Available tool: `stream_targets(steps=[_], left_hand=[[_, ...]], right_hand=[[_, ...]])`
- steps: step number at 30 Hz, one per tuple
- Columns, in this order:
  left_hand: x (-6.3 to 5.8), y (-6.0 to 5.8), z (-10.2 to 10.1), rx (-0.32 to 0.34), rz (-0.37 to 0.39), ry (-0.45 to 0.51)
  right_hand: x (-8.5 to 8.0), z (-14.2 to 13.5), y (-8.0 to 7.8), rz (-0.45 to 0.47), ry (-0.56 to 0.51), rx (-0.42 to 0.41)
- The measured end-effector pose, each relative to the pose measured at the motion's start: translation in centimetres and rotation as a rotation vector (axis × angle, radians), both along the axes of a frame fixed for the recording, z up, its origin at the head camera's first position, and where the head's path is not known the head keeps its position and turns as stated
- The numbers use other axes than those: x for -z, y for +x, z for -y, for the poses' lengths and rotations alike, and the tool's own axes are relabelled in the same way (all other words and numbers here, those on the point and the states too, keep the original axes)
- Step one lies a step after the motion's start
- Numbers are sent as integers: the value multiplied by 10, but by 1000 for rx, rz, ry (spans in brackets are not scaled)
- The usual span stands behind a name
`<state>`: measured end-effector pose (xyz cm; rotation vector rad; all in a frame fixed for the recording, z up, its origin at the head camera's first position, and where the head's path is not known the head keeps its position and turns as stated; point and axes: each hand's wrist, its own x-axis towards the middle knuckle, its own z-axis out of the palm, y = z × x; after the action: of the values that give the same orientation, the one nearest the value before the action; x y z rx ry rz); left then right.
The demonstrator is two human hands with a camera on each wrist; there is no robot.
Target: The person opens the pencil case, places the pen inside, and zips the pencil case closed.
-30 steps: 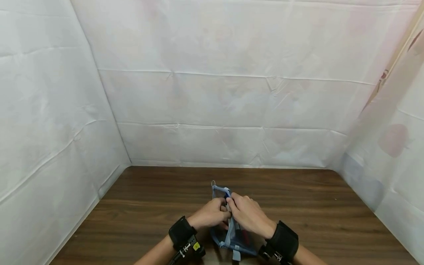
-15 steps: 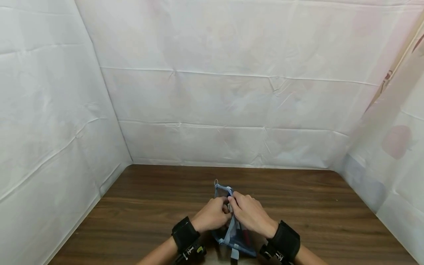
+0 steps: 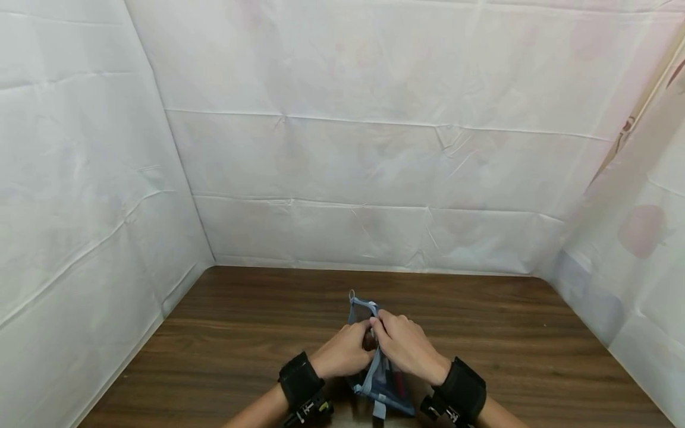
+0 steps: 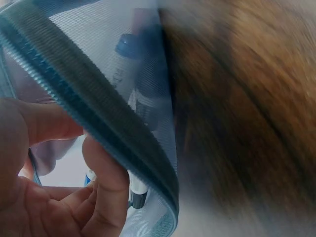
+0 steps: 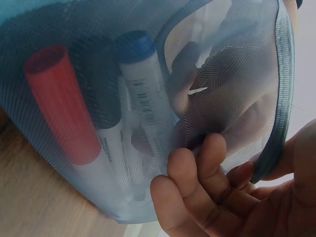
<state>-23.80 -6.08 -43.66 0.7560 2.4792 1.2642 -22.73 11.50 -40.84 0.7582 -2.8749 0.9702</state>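
A blue mesh zip pouch (image 3: 386, 393) stands tilted between both hands in the head view, its zip edge (image 4: 94, 108) parted. My left hand (image 3: 341, 355) is at the opening, curled, with thumb and forefinger (image 4: 106, 185) meeting right at the zip edge. From the other side, my right hand (image 3: 408, 349) pinches the rim, its other fingers (image 5: 182, 170) lying against the mesh. Through the mesh show a red-capped marker (image 5: 61, 106), a dark-capped marker (image 5: 101, 89) and a blue-capped marker (image 5: 140, 69). The left fingertips are partly hidden behind the zip.
The pouch is over a dark wood table (image 3: 257, 315), near its front. White sheeting (image 3: 364, 160) hangs behind and along both sides. Black straps with small cameras (image 3: 301, 380) sit on the wrists. A pale blue tab (image 3: 379, 410) hangs from the pouch's near end.
Both hands and the pouch shift slightly right in the head view. The left fingers have turned further into the opening, closer to the right hand. The right hand keeps its pinch.
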Motion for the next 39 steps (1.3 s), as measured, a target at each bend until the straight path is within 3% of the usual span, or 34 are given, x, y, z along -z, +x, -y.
stream_targets(steps=[9,22,33,39], left_hand=[[4,1,-3,-9,-94,-26],[10,0,-12,-72,-216,-103],[9,-5,-12,-43,-220,-146],[-2,-5,-2,-5,-211,-158]], right_hand=[[-2,0,-1,-16,-5,39],[-2,1,-3,-33,13,51],[0,-1,-4,-12,-4,36],[1,1,-5,-2,-10,39]])
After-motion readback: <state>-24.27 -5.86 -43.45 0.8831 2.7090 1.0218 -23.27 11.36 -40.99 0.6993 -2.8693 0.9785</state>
